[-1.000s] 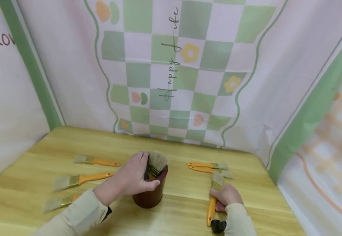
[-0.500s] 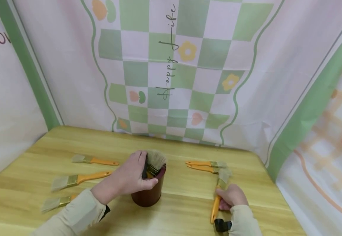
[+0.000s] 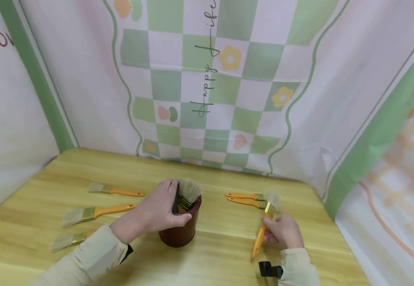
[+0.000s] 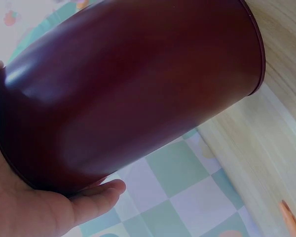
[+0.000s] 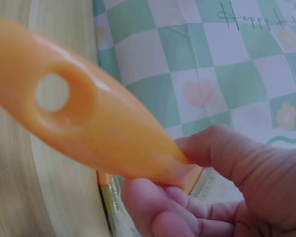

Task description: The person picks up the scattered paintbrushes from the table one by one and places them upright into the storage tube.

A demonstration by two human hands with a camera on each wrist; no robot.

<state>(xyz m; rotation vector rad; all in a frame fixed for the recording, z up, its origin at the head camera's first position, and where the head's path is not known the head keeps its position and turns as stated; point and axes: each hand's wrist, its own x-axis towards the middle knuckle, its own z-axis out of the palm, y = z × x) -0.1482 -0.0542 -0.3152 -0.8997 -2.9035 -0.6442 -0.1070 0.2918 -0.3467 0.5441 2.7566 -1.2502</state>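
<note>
In the head view, a dark brown cylindrical cup (image 3: 178,235) stands upright on the table. My left hand (image 3: 155,208) grips it at the rim; its smooth wall (image 4: 133,94) fills most of the left wrist view. A brush with pale bristles (image 3: 190,190) pokes out of the cup's top. Over on the right, my right hand (image 3: 283,230) pinches a paintbrush (image 3: 259,240) by its orange handle between thumb and fingers. The handle's holed end points toward me, and its bristles point away, overlapping two paintbrushes lying behind it.
Those two paintbrushes (image 3: 244,199) lie side by side at the right of the wooden table (image 3: 225,254). Several more lie on the left: a small one (image 3: 115,190), a wider one (image 3: 97,213) and one (image 3: 71,240) partly behind my left sleeve. A checked cloth (image 3: 207,79) hangs behind.
My right hand has moved the paintbrush slightly forward and right, and its handle end now sits higher in the head view. The left hand keeps its grip on the cup.
</note>
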